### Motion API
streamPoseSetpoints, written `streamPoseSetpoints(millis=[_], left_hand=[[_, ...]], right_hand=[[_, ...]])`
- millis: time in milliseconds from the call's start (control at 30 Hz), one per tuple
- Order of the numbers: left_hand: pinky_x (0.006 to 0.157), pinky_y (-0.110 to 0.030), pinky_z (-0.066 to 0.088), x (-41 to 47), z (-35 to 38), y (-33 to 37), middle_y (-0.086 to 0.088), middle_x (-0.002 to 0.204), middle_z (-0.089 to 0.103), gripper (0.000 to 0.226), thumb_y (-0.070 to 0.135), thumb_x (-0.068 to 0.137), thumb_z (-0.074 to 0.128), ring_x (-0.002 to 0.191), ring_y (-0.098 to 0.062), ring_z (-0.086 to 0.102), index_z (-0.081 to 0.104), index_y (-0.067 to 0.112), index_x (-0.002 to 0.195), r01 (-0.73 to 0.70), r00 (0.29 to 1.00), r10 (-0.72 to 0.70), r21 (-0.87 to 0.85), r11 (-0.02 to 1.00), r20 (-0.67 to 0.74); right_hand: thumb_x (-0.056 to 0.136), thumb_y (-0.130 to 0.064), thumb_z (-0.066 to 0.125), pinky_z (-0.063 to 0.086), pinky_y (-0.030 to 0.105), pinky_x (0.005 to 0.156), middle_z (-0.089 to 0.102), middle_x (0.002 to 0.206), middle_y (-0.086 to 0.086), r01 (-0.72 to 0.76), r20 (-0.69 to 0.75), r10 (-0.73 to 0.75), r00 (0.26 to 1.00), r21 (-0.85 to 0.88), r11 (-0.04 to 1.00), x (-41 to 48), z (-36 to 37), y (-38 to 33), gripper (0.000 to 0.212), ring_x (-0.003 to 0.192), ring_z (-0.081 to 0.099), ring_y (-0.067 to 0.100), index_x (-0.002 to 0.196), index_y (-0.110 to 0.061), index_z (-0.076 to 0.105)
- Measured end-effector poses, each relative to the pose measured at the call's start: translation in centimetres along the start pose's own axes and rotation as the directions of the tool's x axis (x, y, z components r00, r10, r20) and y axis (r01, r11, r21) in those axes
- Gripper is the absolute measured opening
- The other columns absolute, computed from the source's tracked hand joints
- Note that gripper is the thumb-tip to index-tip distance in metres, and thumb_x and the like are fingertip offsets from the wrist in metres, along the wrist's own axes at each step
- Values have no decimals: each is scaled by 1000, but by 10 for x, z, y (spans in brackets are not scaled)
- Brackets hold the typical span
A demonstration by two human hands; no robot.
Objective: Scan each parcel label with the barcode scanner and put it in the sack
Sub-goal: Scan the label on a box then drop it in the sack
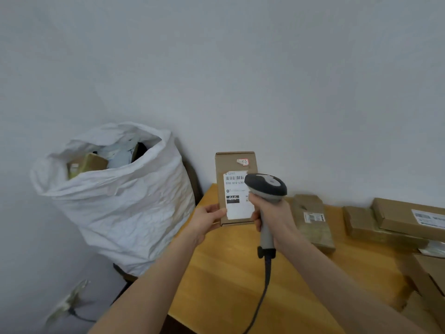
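Curled round the barcode scanner's (pixel 266 186) handle, my right hand (pixel 274 215) points its head at the label (pixel 235 209). My left hand (pixel 204 220) grips the parcel (pixel 234 162) upright above the worktop (pixel 228 273). Farther left stands the open sack (pixel 120 208).

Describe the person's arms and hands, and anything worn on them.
Both are bare. The left hand and right hand wear no gloves, and no rings, watch or bands show. The left forearm and right forearm are uncovered to the frame's lower edge; no sleeves in view.
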State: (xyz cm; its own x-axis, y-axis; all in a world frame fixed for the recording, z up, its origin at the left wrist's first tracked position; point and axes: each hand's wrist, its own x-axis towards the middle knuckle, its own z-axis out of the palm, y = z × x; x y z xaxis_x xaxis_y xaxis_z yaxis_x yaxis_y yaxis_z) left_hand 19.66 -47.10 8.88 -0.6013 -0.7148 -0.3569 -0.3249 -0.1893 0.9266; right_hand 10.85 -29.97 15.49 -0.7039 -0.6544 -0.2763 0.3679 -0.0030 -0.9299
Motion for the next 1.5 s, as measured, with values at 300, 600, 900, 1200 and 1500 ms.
streamPoseSetpoints(millis=[300,600,900,1200,1500], left_hand=[[69,-27,54,52,-185,97,-3,99,72,41,17,88,68,81,-15,70,56,8,126,-233,962,224,-41,972,-156],[77,-34,57,148,-422,170,-8,98,68,50,20,83,73,82,-20,67,55,10,128,-253,832,365,299,920,-418],[66,-36,58,235,-435,176,-14,88,67,21,22,84,72,69,-24,64,63,3,86,83,975,32,499,863,-219],[95,-41,46,293,-416,134,-17,118,61,49,42,98,42,108,-35,57,62,0,113,49,958,188,773,632,-215],[92,-37,43,242,-319,197,-8,133,45,35,19,94,49,124,-24,43,53,17,129,-362,712,702,847,389,-17]], right_hand=[[88,-24,69,44,26,50,59,55,4,80,170,-88,981,52,995,79,192,-49,20,48,49,14,96,-5,66],[86,-25,71,42,24,48,58,56,5,37,143,-43,989,41,998,163,378,-44,19,43,47,14,86,-8,62],[85,-21,71,44,25,51,58,53,4,19,-4,-19,1000,9,1000,203,406,-33,15,46,48,15,83,-10,61],[86,-22,70,45,27,51,58,58,6,-40,-121,43,992,25,999,220,383,-9,17,50,50,17,91,-8,61],[88,-19,67,43,26,49,55,64,8,-41,-172,66,983,144,989,190,344,-3,14,51,49,16,94,-8,61]])
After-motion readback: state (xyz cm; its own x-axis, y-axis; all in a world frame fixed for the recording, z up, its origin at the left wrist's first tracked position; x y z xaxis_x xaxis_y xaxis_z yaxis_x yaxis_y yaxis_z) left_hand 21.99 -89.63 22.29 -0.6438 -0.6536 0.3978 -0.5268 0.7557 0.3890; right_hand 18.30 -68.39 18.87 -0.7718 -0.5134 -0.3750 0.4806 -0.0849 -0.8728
